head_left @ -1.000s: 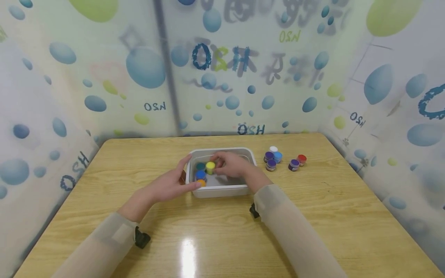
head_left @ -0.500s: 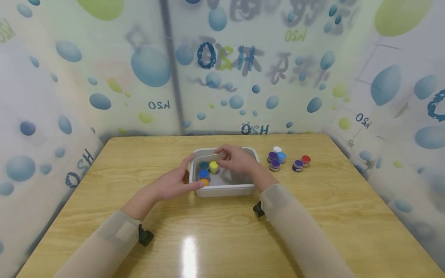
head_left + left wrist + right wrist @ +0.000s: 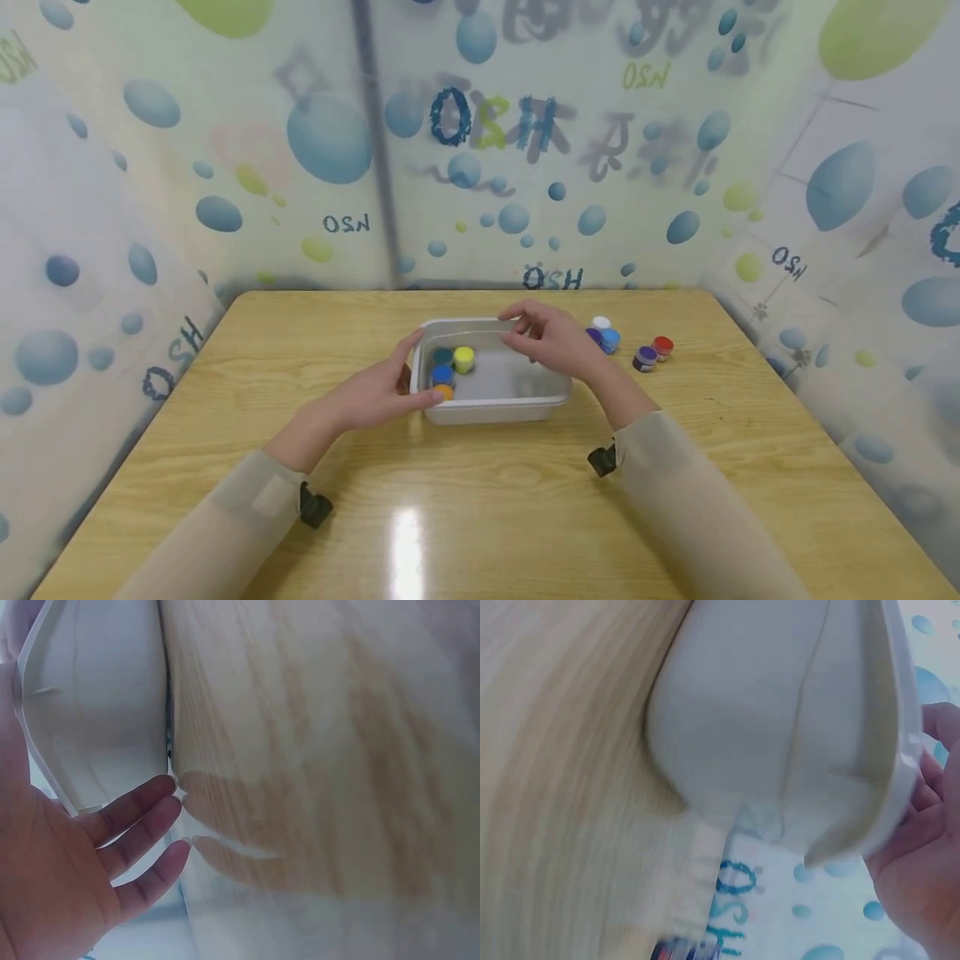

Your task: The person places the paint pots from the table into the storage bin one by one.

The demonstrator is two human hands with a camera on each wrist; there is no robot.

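Smooth, plastic-looking tub (image 3: 491, 412); wood-grained table (image 3: 480, 508) (glossy where light strikes)

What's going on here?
A person's left hand rests against the left end of a white plastic tub. Inside are a dark green jar, yellow jar, blue jar and orange jar. The right hand is over the tub's right half, with no jar visible in it. More jars stand on the table to the right.

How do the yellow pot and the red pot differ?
Colour: the yellow pot has a yellow top, the red pot a red one. Place: the yellow pot is inside the pale tub, the red pot outside it on the table. Shared: both are small round pots.
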